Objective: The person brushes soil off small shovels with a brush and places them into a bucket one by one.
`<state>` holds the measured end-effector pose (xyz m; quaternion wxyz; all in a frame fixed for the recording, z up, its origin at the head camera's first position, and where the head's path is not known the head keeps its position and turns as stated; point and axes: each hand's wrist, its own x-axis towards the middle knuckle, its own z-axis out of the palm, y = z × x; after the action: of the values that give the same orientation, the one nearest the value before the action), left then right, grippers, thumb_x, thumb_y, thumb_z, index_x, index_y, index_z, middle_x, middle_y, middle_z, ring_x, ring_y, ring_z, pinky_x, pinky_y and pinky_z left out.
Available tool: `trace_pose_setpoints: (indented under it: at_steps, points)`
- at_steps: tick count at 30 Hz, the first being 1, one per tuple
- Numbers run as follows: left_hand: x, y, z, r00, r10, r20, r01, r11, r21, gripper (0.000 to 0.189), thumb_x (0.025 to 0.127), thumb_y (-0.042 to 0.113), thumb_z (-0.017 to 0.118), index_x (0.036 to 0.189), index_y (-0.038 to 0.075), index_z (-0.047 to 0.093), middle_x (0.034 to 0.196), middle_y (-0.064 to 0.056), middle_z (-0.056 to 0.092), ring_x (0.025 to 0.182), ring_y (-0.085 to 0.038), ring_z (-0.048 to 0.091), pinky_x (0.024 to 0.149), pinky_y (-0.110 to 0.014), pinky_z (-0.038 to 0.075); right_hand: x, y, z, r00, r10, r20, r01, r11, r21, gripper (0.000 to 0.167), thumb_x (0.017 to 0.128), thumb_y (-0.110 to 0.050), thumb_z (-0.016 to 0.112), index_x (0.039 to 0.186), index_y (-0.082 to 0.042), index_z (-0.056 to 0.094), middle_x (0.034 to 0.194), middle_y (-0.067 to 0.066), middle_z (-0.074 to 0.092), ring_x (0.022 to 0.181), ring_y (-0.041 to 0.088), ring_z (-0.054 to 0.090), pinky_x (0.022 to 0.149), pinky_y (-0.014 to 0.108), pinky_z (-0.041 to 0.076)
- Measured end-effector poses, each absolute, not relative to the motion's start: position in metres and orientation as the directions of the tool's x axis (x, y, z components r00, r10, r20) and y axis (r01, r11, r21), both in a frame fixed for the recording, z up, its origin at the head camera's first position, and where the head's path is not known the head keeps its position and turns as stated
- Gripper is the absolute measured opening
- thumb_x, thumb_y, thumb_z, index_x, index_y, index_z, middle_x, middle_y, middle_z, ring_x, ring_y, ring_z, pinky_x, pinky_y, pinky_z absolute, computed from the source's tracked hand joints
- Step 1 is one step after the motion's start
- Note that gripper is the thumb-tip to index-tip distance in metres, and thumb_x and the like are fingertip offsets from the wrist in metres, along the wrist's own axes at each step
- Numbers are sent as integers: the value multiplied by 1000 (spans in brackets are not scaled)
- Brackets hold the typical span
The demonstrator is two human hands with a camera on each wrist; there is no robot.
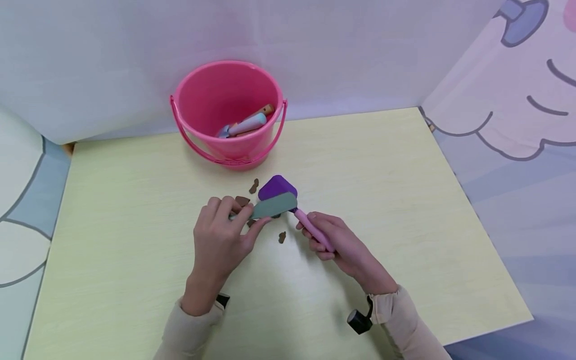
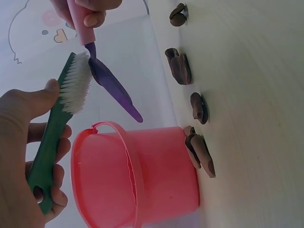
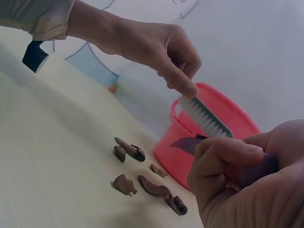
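Observation:
My left hand [image 1: 220, 232] grips a green brush [image 1: 275, 205] by its handle, the thumb along the back of its head. Its white bristles show in the left wrist view, turned to the neck end of a purple trowel blade [image 2: 114, 88]. A pink handle [image 1: 315, 231] belongs to this small trowel, and my right hand [image 1: 344, 245] has its fingers curled round it. Both tools are raised above the table. Below them lie several dark brown, curled pieces [image 3: 153, 186] like bark or dried clay; in the head view the brush and left hand partly cover some.
A pink bucket [image 1: 234, 146] stands at the back of the pale table [image 1: 382, 200], its handle hanging down in front. Inside lean a tool with a light blue handle [image 1: 247, 124] and a wooden handle [image 1: 266, 110]. White cloth [image 1: 337, 55] hangs behind.

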<state>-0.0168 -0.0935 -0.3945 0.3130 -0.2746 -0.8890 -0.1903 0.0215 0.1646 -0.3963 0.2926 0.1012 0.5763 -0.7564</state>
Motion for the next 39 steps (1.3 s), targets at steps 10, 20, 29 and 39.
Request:
trace_pose_setpoints:
  at_steps: [10, 20, 29, 39]
  points:
    - [-21, -97, -397, -652, 342, 676, 610, 767, 200, 41, 80, 41, 88, 100, 5, 80, 84, -13, 62, 73, -30, 54, 58, -37, 44, 22, 165, -396, -796, -347, -496, 577, -189, -794, 41, 112, -39, 41, 116, -3, 61, 88, -2, 52, 57, 3, 40, 44, 14, 29]
    - [-27, -104, -399, -660, 287, 694, 589, 772, 241, 41, 82, 41, 86, 101, 5, 80, 83, -14, 59, 72, -31, 53, 57, -39, 44, 24, 164, -398, -806, -358, -472, 565, -229, -793, 42, 112, -38, 42, 118, 0, 58, 88, -2, 52, 56, 2, 40, 43, 14, 29]
    - [-25, -101, -397, -633, 285, 720, 616, 748, 246, 44, 94, 48, 73, 98, 6, 81, 81, -13, 59, 70, -30, 52, 56, -38, 43, 24, 163, -398, -810, -359, -464, 561, -242, -792, 38, 112, -38, 44, 114, -5, 61, 87, -3, 53, 56, 2, 40, 43, 14, 29]
    - [-25, -100, -395, -600, 362, 713, 625, 768, 137, 41, 83, 42, 86, 102, 6, 81, 83, -13, 61, 71, -30, 52, 57, -37, 42, 25, 160, -397, -802, -366, -472, 576, -264, -774, 39, 112, -39, 43, 115, -4, 60, 87, -3, 53, 55, 1, 41, 42, 13, 29]
